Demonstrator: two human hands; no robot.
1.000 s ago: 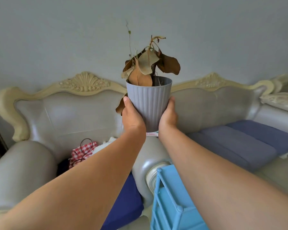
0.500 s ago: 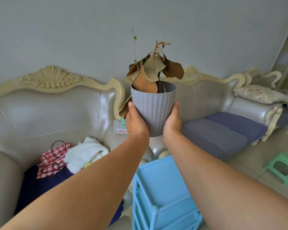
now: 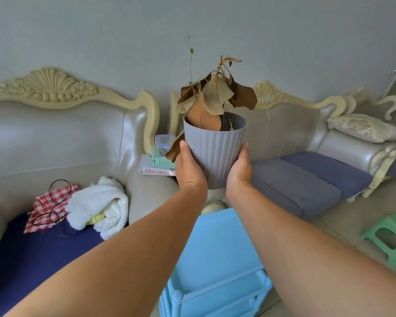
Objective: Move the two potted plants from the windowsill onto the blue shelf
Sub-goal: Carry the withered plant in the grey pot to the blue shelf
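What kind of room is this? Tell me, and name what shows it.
Most likely a home living room: two grey leather sofas with carved cream frames stand against a plain wall, blue seat cushions lie on them, and a small green plastic stool stands on the tiled floor.

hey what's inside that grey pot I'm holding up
The grey pot, held by the left hand and right hand, holds a wilted plant with dry brown leaves and thin stems. The soil is hidden behind the rim and drooping leaves.
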